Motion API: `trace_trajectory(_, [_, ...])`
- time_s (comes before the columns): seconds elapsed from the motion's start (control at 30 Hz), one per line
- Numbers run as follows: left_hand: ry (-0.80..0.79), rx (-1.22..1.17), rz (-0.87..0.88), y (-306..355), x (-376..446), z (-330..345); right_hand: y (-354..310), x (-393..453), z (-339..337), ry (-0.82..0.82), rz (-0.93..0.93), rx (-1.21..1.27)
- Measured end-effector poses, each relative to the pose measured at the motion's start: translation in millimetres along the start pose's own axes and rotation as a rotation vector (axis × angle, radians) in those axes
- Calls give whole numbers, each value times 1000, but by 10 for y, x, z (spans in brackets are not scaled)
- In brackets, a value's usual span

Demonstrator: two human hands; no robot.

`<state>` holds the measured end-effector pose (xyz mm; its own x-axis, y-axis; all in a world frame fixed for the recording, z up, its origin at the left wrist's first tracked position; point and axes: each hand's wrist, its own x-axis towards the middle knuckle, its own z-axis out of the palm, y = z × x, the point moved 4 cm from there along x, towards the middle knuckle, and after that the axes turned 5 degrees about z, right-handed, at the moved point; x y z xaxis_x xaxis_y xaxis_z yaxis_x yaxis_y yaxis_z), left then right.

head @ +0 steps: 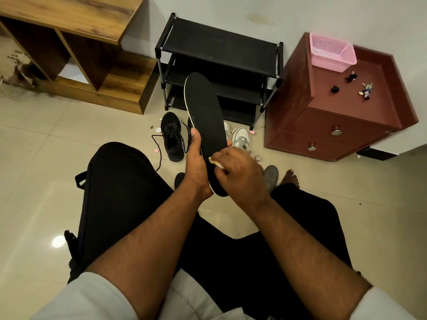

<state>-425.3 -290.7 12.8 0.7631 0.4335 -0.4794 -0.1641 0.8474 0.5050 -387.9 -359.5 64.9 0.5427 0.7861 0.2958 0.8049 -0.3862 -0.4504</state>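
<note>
A long black insole (203, 112) with a white edge stands tilted up in front of me, toe end pointing away. My left hand (196, 160) grips its lower half from the left, thumb along the edge and fingertips showing on the far side. My right hand (240, 174) pinches a small pale cloth or pad (216, 163) against the insole's heel end. A black sneaker (172, 137) with loose laces lies on the floor behind the insole.
A black shoe rack (219, 49) stands against the wall. Left is a wooden shelf unit (69, 26), right a maroon drawer cabinet (342, 107) with a pink basket (331, 51). White-grey sneakers (241, 137), another dark insole (271, 176) and small bits lie on the tiled floor.
</note>
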Motion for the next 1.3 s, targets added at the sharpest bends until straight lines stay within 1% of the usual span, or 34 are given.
trace_trajectory(0.1, [6,27,-1,0,-10,2,-108,-31,25,-33,-60,18])
trace_trajectory(0.17, [-13,26,-20,-18,-26,20,46,-14,28,-19,-10,-4])
trace_trajectory(0.27, [-20,8,-36,-41,-19,25,326,16,-12,26,120,-41])
trace_trajectory(0.3, [-16,13,-35,-36,-16,25,352,16,-26,33,129,-44])
trace_trajectory(0.37, [-22,22,-50,-31,-8,20,261,-7,-32,27,73,-23])
trace_trajectory(0.47, [-28,48,-74,-21,9,1,-19,-79,-4,-20,-65,19])
trace_trajectory(0.5, [-35,45,-88,-21,12,3,-50,-62,7,-19,-78,23])
trace_trajectory(0.63, [-50,47,-137,-74,-23,23,130,330,-6,16,-32,-23])
trace_trajectory(0.77, [-138,219,-162,-135,-15,50,274,885,-103,6,-78,-149])
trace_trajectory(0.87, [-183,247,-165,-125,-12,73,389,1217,-191,18,-54,-196])
trace_trajectory(0.97, [-197,257,-166,-123,13,67,472,1366,-237,22,-35,-223])
trace_trajectory(1.07, [-190,255,-178,-140,67,41,391,1232,-206,-18,-114,-169])
trace_trajectory(1.13, [-148,245,-174,-143,102,10,310,1006,-159,-44,-158,-122])
trace_trajectory(1.2, [-103,204,-177,-144,114,-7,254,722,-101,-65,-161,-64])
trace_trajectory(1.3, [-39,77,-168,-112,122,-32,204,283,-19,-98,-123,16])
